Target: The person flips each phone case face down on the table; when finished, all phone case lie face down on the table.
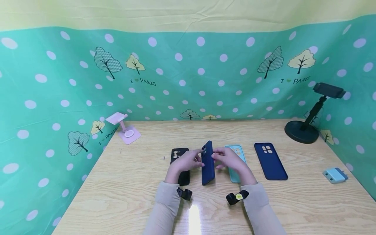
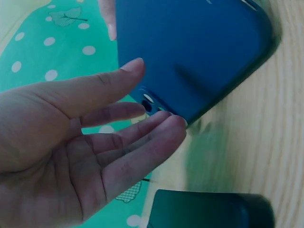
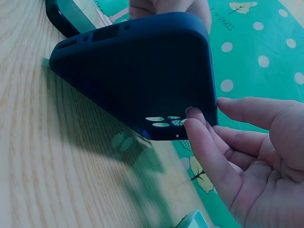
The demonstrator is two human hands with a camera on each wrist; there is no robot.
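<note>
A dark navy phone case point(image 1: 208, 164) with camera cutouts stands tilted up between my two hands, above the table. My right hand point(image 1: 227, 159) pinches its edge; in the right wrist view the thumb point(image 3: 237, 107) lies outside the rim and fingertips lie over the case's inner side. My left hand point(image 1: 185, 160) is on the other side, thumb and fingers loosely extended, fingertips at the case point(image 2: 190, 47) near its camera cutouts. A black phone case point(image 1: 184, 178) lies partly under my left hand. Beneath my right hand, a light blue case point(image 1: 235, 176) is partly covered.
Another navy phone case point(image 1: 271, 162) lies to the right. Farther right is a light blue charger plug point(image 1: 335, 175). A black stand point(image 1: 302, 131) is at the back right, and a pink phone stand point(image 1: 129, 133) at the back left. A patterned curtain point(image 1: 188, 75) borders the table.
</note>
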